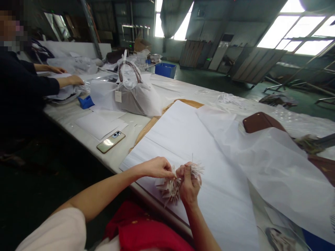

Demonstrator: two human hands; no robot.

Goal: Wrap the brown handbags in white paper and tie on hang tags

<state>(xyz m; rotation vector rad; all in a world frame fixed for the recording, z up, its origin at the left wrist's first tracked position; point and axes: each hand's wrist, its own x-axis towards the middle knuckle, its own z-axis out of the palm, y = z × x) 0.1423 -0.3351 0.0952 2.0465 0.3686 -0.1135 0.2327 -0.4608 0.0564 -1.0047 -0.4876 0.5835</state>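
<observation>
My right hand [190, 183] is closed around a bundle of white hang tags [170, 191]. Their cards fan out to the left of the fist, and a tuft of pale strings [196, 169] sticks out on the other side. My left hand [159, 168] reaches in from the left, with thumb and fingers pinched together at the upper edge of the cards. It seems to grip one tag there, though the fingertips partly hide it. Both hands are just above a large white sheet of paper [180, 136] near the table's front edge.
A wrapped handbag [141, 99] with a white tag stands farther back. A phone [111, 142] lies left of the paper. Translucent wrapping [264, 157] and a brown leather piece [261, 122] are to the right. Across the table corner, a co-worker's hands [74, 80] handle plastic.
</observation>
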